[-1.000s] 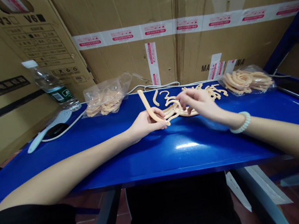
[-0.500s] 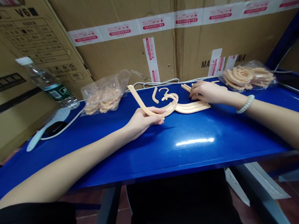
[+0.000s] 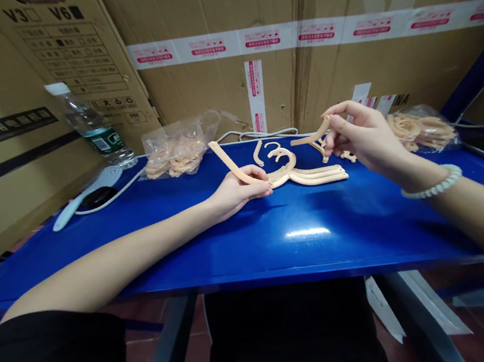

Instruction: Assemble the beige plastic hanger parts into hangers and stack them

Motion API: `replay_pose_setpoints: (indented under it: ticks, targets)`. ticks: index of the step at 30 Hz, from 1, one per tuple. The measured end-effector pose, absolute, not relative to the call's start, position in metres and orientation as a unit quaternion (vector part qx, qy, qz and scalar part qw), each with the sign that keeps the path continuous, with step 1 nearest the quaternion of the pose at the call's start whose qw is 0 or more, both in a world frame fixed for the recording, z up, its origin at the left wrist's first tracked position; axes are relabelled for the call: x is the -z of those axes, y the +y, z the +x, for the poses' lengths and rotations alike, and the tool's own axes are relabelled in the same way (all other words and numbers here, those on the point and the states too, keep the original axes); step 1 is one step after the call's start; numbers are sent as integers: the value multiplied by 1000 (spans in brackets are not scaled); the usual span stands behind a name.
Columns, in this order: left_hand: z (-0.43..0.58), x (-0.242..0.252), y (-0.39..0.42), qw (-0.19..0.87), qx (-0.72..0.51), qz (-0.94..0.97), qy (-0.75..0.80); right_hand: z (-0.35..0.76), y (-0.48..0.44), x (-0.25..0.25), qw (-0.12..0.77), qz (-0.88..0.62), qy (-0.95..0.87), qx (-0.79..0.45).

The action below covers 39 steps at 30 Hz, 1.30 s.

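Observation:
My left hand [image 3: 243, 187] is closed on a beige clothes hanger arm [image 3: 230, 164], which slants up to the left above the table. A beige hook [image 3: 288, 163] curves just beyond its fingertips; whether it is joined to that arm I cannot tell. My right hand [image 3: 363, 138] is raised over the table and pinches one end of another curved hanger arm [image 3: 309, 136], whose free end points left. Between the hands several hanger arms [image 3: 320, 175] lie side by side. Loose small pieces [image 3: 347, 156] lie partly behind my right hand.
A curved piece [image 3: 258, 153] lies at the back of the blue table [image 3: 235, 251]. Clear bags of beige parts stand left [image 3: 175, 149] and right [image 3: 422, 127]. A water bottle [image 3: 98, 134], hairbrush [image 3: 85, 196] and black oval object [image 3: 99, 197] are at left, cardboard boxes [image 3: 218, 98] behind.
My right hand has lifted from the parts on the table, with a hanger arm now in its fingers. My left hand keeps its grip nearly in place. The view has shifted slightly.

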State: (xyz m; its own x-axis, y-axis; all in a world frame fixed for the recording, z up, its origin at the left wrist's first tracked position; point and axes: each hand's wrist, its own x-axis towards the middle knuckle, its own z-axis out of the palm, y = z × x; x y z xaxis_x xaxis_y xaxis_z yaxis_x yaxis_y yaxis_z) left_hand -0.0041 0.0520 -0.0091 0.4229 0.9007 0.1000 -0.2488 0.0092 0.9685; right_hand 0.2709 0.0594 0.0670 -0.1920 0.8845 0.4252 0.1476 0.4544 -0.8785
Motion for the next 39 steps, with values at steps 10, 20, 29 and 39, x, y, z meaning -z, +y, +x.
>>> replay_pose_setpoints:
  ticks: [10, 20, 29, 39]
  targets:
    - [-4, 10, 52, 639, -449, 564, 270, 234, 17, -47, 495, -353, -536, -586]
    - [-7, 11, 54, 658, -419, 562, 274, 225, 17, -28, 435, -365, -499, -654]
    - [-7, 9, 50, 557, -405, 679, 255, 223, 22, -8, 439, -355, -578, -589]
    - [-8, 4, 47, 513, -371, 726, 268, 222, 25, -8, 405, -318, -664, -541]
